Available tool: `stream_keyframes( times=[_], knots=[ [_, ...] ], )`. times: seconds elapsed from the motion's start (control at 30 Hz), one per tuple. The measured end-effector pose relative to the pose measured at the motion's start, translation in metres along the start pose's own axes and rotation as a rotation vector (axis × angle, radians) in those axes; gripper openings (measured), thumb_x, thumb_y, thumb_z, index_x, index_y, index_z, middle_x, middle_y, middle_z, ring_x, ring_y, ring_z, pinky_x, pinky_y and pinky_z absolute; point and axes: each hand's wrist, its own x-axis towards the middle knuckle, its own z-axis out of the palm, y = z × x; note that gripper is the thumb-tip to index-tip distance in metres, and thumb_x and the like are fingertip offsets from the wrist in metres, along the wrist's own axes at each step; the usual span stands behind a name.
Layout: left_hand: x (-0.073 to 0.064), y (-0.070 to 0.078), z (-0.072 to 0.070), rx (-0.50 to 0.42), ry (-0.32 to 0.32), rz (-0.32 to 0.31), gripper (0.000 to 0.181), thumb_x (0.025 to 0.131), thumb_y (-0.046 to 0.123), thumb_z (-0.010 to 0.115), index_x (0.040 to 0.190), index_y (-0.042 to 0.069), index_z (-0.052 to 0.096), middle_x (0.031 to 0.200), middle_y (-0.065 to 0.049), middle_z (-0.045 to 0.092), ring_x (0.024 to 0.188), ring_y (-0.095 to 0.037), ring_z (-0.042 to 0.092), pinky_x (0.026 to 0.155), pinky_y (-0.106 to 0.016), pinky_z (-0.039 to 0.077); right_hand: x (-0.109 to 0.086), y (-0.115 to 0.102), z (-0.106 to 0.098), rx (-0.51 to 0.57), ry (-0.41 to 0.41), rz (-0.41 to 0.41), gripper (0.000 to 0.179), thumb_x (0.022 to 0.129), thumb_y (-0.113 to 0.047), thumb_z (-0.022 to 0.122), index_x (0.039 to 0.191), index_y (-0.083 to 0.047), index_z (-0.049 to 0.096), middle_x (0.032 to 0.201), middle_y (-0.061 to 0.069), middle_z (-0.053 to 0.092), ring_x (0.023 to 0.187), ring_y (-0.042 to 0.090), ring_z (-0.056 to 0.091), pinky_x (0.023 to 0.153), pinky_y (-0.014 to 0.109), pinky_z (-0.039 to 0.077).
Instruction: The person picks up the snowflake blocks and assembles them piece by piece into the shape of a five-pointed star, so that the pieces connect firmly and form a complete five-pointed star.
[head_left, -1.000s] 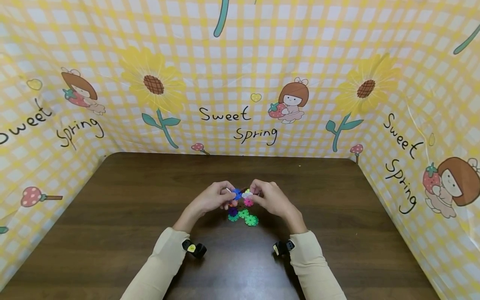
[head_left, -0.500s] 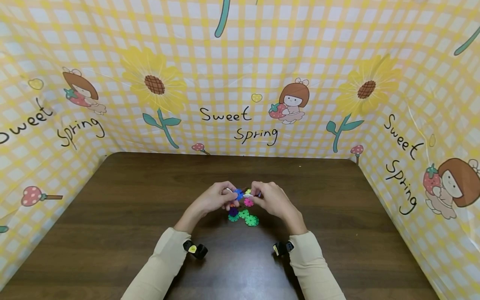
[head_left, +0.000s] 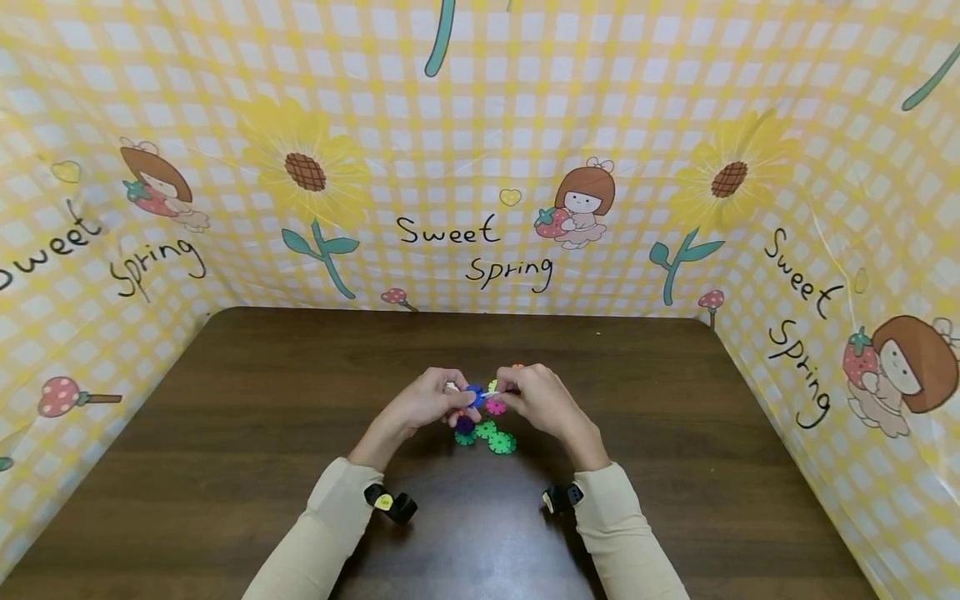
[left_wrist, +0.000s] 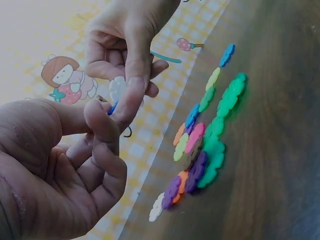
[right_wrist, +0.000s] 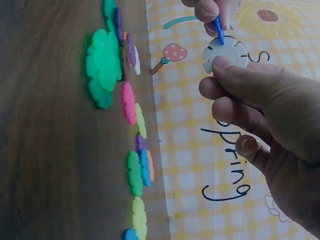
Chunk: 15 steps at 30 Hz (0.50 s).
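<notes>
Above the table, my left hand (head_left: 431, 400) pinches a blue notched plastic disc (head_left: 476, 395) between thumb and fingers. My right hand (head_left: 543, 402) pinches a white notched disc (right_wrist: 231, 52), with the thumb on its face. In the right wrist view the blue disc stands edge-on at the white one's rim, crosswise to it. The two touch there; how deep the notches sit in each other I cannot tell. Fingers hide much of the blue disc in the left wrist view.
Below the hands, several notched discs lie on the brown table (head_left: 300, 517): green (head_left: 502, 442), pink (head_left: 496, 406), dark purple (head_left: 465, 425), brown (left_wrist: 191, 159) and white (left_wrist: 156, 207) among them. A yellow checked cloth (head_left: 480, 108) rises around the table's back and sides.
The white disc has turned from showing its face to nearly edge-on in the head view, at the blue disc's side. Both hands stay close together and have shifted only slightly.
</notes>
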Motion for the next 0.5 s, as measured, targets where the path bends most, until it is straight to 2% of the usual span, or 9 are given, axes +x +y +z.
stream_keyframes(
  times=[0.13, 0.27, 0.4, 0.5],
  knots=[
    [0.000, -0.002, 0.001, -0.007, 0.011, -0.012, 0.015, 0.102, 0.011, 0.059, 0.093, 0.000, 0.054, 0.083, -0.015, 0.075, 0.050, -0.010, 0.055, 0.053, -0.025, 0.044, 0.001, 0.000, 0.002, 0.017, -0.015, -0.031, 0.017, 0.090, -0.012, 0.076, 0.078, -0.014, 0.064, 0.070, -0.009, 0.061, 0.062, 0.004, 0.050, 0.061, 0.022, 0.046],
    [0.002, -0.003, 0.002, 0.007, 0.010, -0.007, 0.017, 0.102, 0.013, 0.059, 0.095, -0.002, 0.056, 0.082, -0.015, 0.075, 0.050, -0.011, 0.055, 0.054, -0.026, 0.046, 0.001, 0.004, 0.001, 0.069, -0.013, -0.001, 0.014, 0.089, -0.010, 0.077, 0.079, -0.012, 0.067, 0.072, -0.008, 0.062, 0.064, 0.006, 0.052, 0.062, 0.023, 0.049],
    [0.004, -0.003, 0.006, 0.077, 0.006, 0.006, 0.023, 0.103, 0.016, 0.059, 0.098, -0.007, 0.060, 0.077, -0.013, 0.073, 0.050, -0.012, 0.056, 0.056, -0.029, 0.051, -0.002, 0.011, -0.003, 0.125, -0.022, 0.059, 0.010, 0.091, -0.014, 0.075, 0.083, -0.012, 0.068, 0.074, -0.006, 0.064, 0.066, 0.008, 0.055, 0.063, 0.025, 0.050],
    [0.005, -0.004, 0.007, 0.177, 0.046, 0.011, 0.026, 0.102, 0.018, 0.059, 0.100, -0.008, 0.063, 0.074, -0.010, 0.072, 0.051, -0.013, 0.057, 0.058, -0.034, 0.054, -0.005, 0.018, -0.008, 0.128, -0.015, 0.082, 0.009, 0.093, -0.018, 0.073, 0.086, -0.014, 0.068, 0.076, -0.003, 0.066, 0.066, 0.008, 0.055, 0.063, 0.025, 0.050]
  ],
)
